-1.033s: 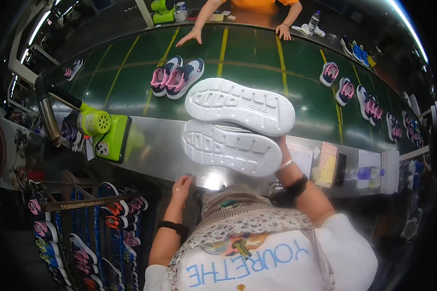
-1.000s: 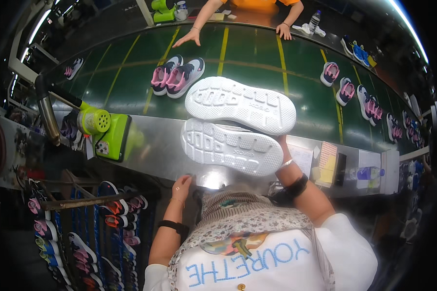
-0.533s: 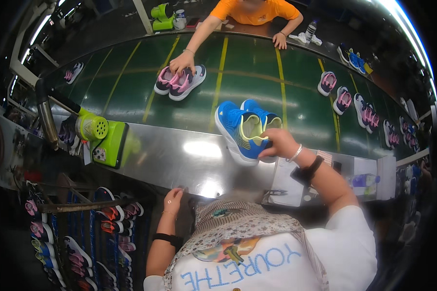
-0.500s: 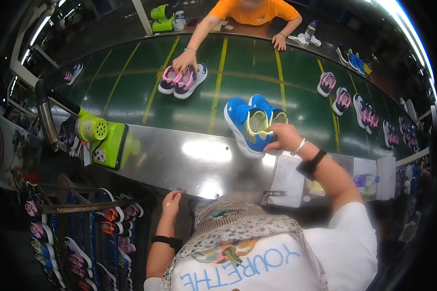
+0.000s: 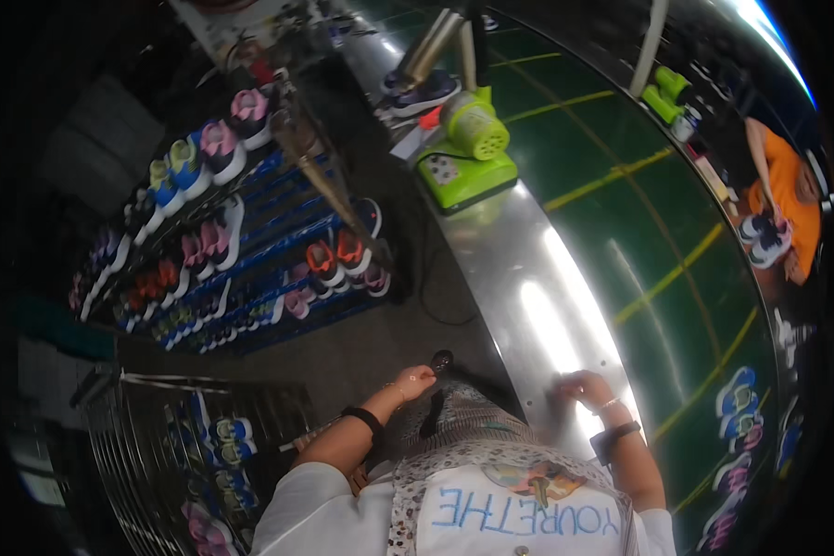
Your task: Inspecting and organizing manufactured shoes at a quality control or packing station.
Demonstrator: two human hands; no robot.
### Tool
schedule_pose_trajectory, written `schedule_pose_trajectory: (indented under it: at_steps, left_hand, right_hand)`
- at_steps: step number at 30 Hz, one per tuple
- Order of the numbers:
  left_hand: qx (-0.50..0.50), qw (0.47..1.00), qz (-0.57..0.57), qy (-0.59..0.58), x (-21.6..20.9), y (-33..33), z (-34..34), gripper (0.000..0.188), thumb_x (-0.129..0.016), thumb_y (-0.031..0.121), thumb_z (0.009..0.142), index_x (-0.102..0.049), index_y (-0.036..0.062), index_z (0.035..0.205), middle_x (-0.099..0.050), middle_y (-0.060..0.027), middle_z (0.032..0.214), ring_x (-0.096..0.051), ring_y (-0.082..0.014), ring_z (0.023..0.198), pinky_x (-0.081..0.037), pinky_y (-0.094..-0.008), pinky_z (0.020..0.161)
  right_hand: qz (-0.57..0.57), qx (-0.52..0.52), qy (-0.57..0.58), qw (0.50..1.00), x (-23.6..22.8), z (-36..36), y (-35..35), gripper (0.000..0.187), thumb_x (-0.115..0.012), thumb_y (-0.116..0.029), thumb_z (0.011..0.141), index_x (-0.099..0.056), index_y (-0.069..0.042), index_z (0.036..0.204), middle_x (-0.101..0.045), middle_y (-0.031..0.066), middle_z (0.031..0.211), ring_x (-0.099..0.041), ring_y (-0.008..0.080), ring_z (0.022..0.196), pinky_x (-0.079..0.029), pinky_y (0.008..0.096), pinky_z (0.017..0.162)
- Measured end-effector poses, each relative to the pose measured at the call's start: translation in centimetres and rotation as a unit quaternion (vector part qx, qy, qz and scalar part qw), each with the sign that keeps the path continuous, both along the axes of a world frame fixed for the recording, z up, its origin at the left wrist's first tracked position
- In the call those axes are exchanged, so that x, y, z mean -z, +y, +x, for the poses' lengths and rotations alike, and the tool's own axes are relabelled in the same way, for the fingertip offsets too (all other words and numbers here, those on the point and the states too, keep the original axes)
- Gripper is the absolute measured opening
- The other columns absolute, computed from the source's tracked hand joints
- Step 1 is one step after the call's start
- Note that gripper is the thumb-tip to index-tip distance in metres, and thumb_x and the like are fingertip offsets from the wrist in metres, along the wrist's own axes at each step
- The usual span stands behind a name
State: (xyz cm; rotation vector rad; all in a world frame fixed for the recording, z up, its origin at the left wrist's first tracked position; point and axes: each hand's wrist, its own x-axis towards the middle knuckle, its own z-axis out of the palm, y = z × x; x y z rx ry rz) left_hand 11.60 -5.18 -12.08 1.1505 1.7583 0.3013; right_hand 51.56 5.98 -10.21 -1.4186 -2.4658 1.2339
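Observation:
My right hand (image 5: 579,387) rests on the shiny steel ledge (image 5: 528,278) beside the green conveyor belt (image 5: 676,306), fingers spread and holding nothing. It wears a dark wristband. My left hand (image 5: 415,380) is raised near my chest with fingers curled, right next to a small dark object (image 5: 442,360); I cannot tell whether it grips it. A blue pair of shoes (image 5: 737,398) lies on the belt to the right of my right hand, apart from it.
A lime-green machine (image 5: 468,153) stands on the ledge further along. A blue rack of small shoes (image 5: 232,241) fills the left. Pink shoes (image 5: 732,477) lie on the belt at lower right. A person in orange (image 5: 778,204) handles shoes across the belt.
The view has swung to the left. My right hand has let go of the blue shoes, which stay on the belt, and has drawn back to the steel ledge.

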Motion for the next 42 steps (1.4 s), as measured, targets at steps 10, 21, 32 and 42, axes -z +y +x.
schedule_pose_trajectory:
  at_steps: [10,21,32,42]
  left_hand:
    - [-0.179,0.983,-0.026,0.025,1.4,-10.5,-6.9,0.031,-0.053,0.028,0.078,-0.058,0.0068,0.100,-0.059,-0.0150,0.099,-0.054,-0.0299,0.094,-0.042,-0.0375,0.081]
    - [-0.357,0.932,-0.045,0.044,3.8,-18.9,-15.3,0.031,-0.054,0.027,0.079,-0.058,0.0074,0.102,-0.061,-0.0128,0.093,-0.059,-0.0278,0.083,-0.047,-0.0356,0.070]
    - [-0.594,0.804,0.033,-0.003,5.3,-25.6,-14.9,0.028,-0.058,0.025,0.079,-0.057,0.0046,0.099,-0.060,-0.0076,0.086,-0.056,-0.0175,0.081,-0.043,-0.0280,0.074]
    - [-0.637,0.768,-0.043,-0.056,14.4,-30.4,-9.3,0.028,-0.058,0.024,0.079,-0.058,0.0032,0.098,-0.061,-0.0090,0.086,-0.056,-0.0183,0.079,-0.043,-0.0281,0.072]
  right_hand:
    - [-0.028,-0.342,0.107,0.933,-7.0,-30.1,0.1,0.026,-0.066,-0.016,0.073,-0.059,0.001,0.090,-0.061,0.0137,0.082,-0.061,0.0232,0.071,-0.049,0.0295,0.064]
    - [-0.113,-0.132,0.194,0.965,-5.4,-46.8,8.3,0.032,-0.061,-0.014,0.078,-0.050,-0.003,0.107,-0.056,0.0016,0.082,-0.053,0.0099,0.074,-0.043,0.0232,0.067]
    - [-0.239,-0.090,0.131,0.958,-2.8,-55.9,7.4,0.046,-0.060,-0.017,0.078,-0.038,0.000,0.115,-0.053,0.0043,0.078,-0.057,0.0134,0.070,-0.046,0.0254,0.058]
    - [-0.246,0.065,0.119,0.960,1.9,-56.9,7.6,0.055,-0.060,-0.013,0.077,-0.030,-0.004,0.122,-0.048,0.0064,0.083,-0.056,0.0150,0.063,-0.047,0.0273,0.052]
